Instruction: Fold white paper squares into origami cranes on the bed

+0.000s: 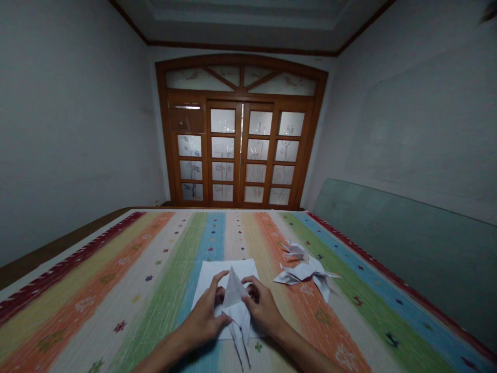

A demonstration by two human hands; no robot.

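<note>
The folded paper piece [234,296] is white, creased and only partly flattened, with a broad triangular flap at the far end, its apex directed away from the person. Two long, slender points extend from the near end toward the person, side by side with a narrow gap between them. The piece is positioned between the left hand [207,311] and right hand [263,306], over a flat white sheet [207,269].
</note>
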